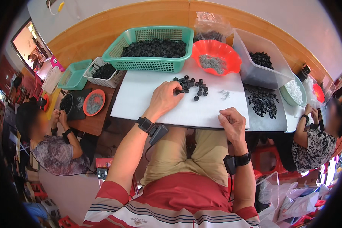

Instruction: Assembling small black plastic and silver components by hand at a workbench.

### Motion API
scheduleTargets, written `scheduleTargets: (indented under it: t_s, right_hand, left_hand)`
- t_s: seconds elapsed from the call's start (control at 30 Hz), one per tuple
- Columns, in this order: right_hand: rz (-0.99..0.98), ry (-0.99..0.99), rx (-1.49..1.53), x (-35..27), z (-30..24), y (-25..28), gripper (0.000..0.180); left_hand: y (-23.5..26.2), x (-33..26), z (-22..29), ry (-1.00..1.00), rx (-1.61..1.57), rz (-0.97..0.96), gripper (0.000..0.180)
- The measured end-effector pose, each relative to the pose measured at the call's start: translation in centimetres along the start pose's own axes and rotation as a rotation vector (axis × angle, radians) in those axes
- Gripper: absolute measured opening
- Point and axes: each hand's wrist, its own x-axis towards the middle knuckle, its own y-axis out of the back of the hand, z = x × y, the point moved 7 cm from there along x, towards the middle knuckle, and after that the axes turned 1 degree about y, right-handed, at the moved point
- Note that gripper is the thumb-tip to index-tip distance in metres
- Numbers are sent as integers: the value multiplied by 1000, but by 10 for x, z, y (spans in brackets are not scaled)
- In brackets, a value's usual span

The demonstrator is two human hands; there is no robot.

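Caps (pixel 192 86) on board (pixel 140 98), basket (pixel 150 62) behind.

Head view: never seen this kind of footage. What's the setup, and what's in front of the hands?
There is no machine here. One fisheye camera worn on a person's head looks down, so straight edges bend. Both forearms, each with a black wrist device, enter from below. The left hand reaches onto a white board, its fingers touching a cluster of small black caps. The right hand is closed in a fist at the board's near edge; anything inside is hidden. Behind sit a green basket of black parts and a red bowl. Other people work on either side.
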Motion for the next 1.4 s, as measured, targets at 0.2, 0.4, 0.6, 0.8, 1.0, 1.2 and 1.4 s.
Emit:
scheduleTargets:
  t_s: [0.2, 0.4, 0.6, 0.8, 1.0, 1.2, 1.4]
  right_hand:
    - [-27, 4, -22, -1, 0, -1, 10]
    - [-9, -95, 76, 2, -3, 3, 9]
    - [21, -7, -217, 17, -14, 14, 10]
    - [-43, 175, -637, 54, -28, 12, 17]
    - [-214, 265, -912, 72, -26, -6, 14]
    - [-356, 266, -1079, 82, -16, -15, 18]
    - [-298, 366, -925, 80, -21, -8, 20]
  left_hand:
    - [0, -1, 1, -3, -18, 7, 16]
    - [4, -3, 3, -49, -106, 50, 18]
    - [2, -3, 13, -219, -65, 61, 20]
    - [2, -5, 14, -284, -52, 106, 17]
    - [3, -6, 14, -293, -54, 108, 15]
    - [4, -6, 13, -276, -96, 91, 15]
    - [8, -6, 14, -287, -95, 121, 16]
